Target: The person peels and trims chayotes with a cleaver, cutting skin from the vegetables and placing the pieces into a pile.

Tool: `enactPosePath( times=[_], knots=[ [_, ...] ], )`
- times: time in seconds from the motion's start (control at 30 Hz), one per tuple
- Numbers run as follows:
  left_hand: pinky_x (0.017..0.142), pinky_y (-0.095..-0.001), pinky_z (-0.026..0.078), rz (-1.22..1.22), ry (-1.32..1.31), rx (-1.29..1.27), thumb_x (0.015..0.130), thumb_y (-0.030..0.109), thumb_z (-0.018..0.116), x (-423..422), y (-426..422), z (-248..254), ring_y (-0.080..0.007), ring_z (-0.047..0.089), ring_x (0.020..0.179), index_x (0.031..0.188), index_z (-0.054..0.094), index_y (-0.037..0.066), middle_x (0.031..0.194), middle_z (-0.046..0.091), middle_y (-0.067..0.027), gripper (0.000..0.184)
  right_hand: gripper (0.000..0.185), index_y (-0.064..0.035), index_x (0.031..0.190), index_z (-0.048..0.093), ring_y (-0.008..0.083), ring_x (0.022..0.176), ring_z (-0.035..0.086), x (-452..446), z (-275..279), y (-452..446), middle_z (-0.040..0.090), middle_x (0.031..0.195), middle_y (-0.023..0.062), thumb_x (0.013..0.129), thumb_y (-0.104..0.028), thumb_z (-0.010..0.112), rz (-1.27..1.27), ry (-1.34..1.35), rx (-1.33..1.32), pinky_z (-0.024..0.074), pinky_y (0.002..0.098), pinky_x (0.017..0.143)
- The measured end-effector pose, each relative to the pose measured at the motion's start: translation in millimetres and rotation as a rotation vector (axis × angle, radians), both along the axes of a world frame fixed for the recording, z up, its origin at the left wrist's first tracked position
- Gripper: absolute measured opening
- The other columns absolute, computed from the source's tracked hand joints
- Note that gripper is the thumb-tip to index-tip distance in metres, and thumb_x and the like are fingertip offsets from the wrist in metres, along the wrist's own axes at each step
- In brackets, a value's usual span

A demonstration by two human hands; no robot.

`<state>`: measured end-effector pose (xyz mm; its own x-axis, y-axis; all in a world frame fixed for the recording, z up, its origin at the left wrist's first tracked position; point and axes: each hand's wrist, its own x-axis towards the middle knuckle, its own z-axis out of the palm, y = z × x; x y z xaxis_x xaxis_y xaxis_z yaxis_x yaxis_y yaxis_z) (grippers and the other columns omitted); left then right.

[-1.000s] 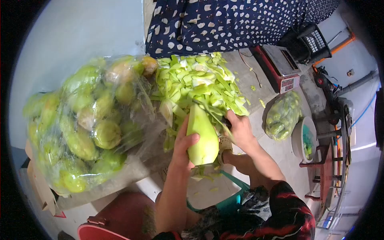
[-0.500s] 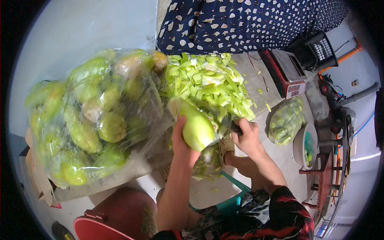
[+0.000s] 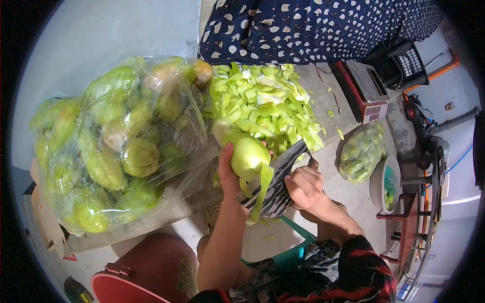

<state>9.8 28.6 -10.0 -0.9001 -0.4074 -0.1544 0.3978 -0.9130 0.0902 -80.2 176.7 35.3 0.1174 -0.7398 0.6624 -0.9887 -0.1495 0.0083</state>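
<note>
My left hand (image 3: 230, 174) is wrapped round a pale green peeled fruit (image 3: 248, 157), whose rounded end faces me. A long green strip of peel (image 3: 262, 192) hangs from its lower right side. My right hand (image 3: 305, 187) is closed on the handle of a broad knife (image 3: 278, 178) with a dark and light streaked blade. The blade lies beside the fruit and behind the strip. Beyond both hands is a heap of green peelings (image 3: 262, 101). Left of my left hand, a clear plastic bag (image 3: 116, 146) holds several unpeeled green fruits.
A red scale (image 3: 358, 91) and a black basket (image 3: 404, 65) are at the upper right. Below them are a filled plastic bag (image 3: 361, 154) and a white basin (image 3: 378, 184). A red bin (image 3: 146, 267) stands at the lower left, near a green stool (image 3: 298, 237).
The fruit has tilted so its rounded end faces me. My right hand has moved down and turned, bringing the broad blade into view. A long peel strip now hangs from the fruit.
</note>
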Motion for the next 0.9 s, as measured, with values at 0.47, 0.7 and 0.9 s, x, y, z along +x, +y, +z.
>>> enactPosePath(
  times=[0.47,0.7,0.9],
  knots=[
    [0.072,-0.0382,0.058,0.011,-0.116,-0.08,0.089,0.047,0.053,4,-4,7,-0.0315,0.068,0.084,0.12,0.054,0.0,0.098,0.067,-0.0224,0.056,0.027,0.0029,0.081,0.055,0.0212,0.049,0.047,4,10,4,0.041,0.063,0.007,0.057,-0.009,0.062,-0.076,-0.094,0.091,0.0385,0.0344,0.042],
    [0.093,-0.044,0.05,0.153,-0.218,0.035,0.087,0.042,0.055,-1,6,17,-0.0307,0.062,0.105,0.127,0.052,0.001,0.115,0.063,-0.019,0.057,0.047,0.0003,0.09,0.055,0.0322,0.054,0.055,-19,-5,11,0.052,0.067,0.0123,0.05,-0.01,0.076,-0.319,-0.226,0.207,0.0441,0.0408,0.049],
    [0.098,-0.0441,0.047,-0.003,-0.163,-0.144,0.084,0.04,0.058,5,1,11,-0.0304,0.06,0.109,0.13,0.049,0.001,0.117,0.061,-0.0186,0.061,0.042,0.0032,0.089,0.055,0.0285,0.048,0.048,-1,18,13,0.043,0.061,0.0097,0.051,-0.009,0.069,-0.113,-0.216,0.156,0.0372,0.0404,0.044]
  ],
)
